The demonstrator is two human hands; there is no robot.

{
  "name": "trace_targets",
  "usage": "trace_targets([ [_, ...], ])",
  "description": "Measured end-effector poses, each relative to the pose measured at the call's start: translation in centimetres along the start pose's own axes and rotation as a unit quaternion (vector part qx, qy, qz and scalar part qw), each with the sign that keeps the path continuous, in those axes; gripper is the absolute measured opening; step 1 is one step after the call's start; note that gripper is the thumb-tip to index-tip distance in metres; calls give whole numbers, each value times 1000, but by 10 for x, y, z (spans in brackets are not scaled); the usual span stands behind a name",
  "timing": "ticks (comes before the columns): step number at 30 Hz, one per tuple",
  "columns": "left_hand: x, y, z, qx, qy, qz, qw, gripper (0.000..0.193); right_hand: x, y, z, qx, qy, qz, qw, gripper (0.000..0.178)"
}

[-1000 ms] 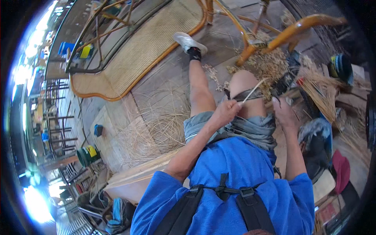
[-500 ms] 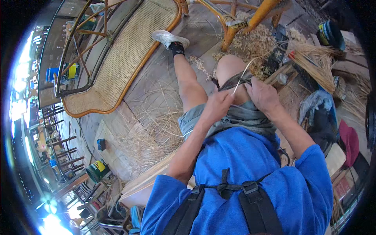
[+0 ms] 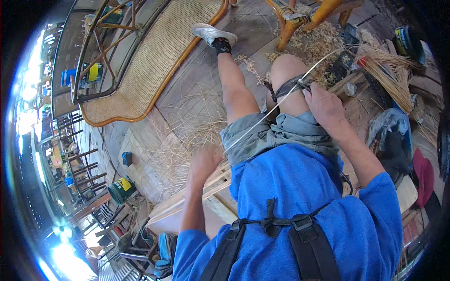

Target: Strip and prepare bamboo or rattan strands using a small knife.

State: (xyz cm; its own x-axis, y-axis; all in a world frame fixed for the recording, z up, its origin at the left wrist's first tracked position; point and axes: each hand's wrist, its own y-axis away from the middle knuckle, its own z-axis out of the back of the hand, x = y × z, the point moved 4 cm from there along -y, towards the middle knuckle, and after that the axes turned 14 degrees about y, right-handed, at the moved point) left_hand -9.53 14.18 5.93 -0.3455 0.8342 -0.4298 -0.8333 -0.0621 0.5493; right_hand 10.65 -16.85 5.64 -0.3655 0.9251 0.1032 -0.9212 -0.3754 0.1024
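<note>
A long pale cane strip [image 3: 262, 119] runs taut across my lap, from my left hand over my raised knee and out past it to the upper right. My left hand [image 3: 206, 163], smeared by motion, is closed on the strip's near end, out beside my left hip. A dark cloth band [image 3: 287, 87] is tied around the knee, and the strip crosses it. My right hand [image 3: 324, 107] rests against the knee with its fingers closed at the band, right where the strip passes. What those fingers grip is hidden.
A woven cane panel with a wooden frame [image 3: 154, 61] lies at the left. Loose cane strips [image 3: 183, 133] litter the floor below it. Wooden furniture legs [image 3: 287, 35] stand ahead among curly shavings [image 3: 316, 44]. A bundle of cane [image 3: 386, 79] lies at the right.
My left hand has swung down and left from the knee, drawing the strip out in a long straight line. My right hand stays at the knee.
</note>
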Motion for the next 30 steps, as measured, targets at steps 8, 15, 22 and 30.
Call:
trace_targets([
  [8,-199,-152,0,-81,201,-123,968,31,4,0,-3,-2,-8,-17,1000,28],
  [15,-140,-105,-18,-5,287,-178,941,37,-9,-2,-4,35,-20,-68,997,29],
  [22,45,78,-8,83,275,128,949,40,-17,-9,-7,79,5,-91,993,32],
  [30,-20,67,-18,22,704,-12,710,41,-61,-5,1,100,-441,-192,871,31],
])
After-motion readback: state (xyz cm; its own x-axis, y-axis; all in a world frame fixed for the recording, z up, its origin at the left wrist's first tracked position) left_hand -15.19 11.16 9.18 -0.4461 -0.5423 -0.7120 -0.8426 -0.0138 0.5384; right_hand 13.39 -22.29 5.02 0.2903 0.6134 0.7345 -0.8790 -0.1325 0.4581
